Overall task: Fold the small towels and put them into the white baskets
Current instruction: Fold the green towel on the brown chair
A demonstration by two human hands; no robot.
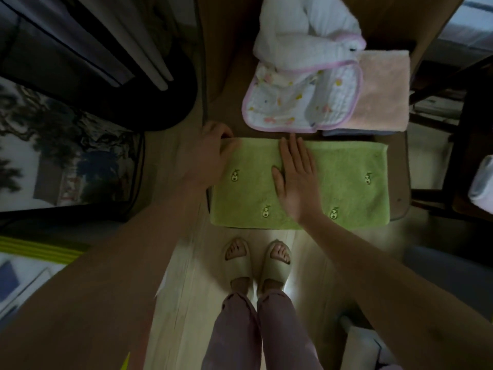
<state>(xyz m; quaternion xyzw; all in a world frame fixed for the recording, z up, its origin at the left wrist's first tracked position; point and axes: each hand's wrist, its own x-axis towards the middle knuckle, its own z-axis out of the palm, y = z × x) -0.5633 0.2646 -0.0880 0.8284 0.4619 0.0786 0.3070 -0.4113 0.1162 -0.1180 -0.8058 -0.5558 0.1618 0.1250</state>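
Note:
A green towel (344, 190) with small avocado prints lies folded in a long rectangle at the near edge of the brown table (229, 76). My right hand (296, 180) presses flat on its middle with straight fingers. At the towel's far left corner, my left hand (213, 153) grips the edge with curled fingers. Behind the green towel lie a white towel with pink trim and coloured prints (301, 102), a peach towel (381, 92) and a rumpled white cloth (306, 30). No white basket shows clearly.
A dark chair (453, 145) stands right of the table. Dark furniture and a picture panel (66, 156) fill the left side. My feet in slippers (257, 263) stand on the light floor below the table edge. A white object (362, 345) sits at the bottom right.

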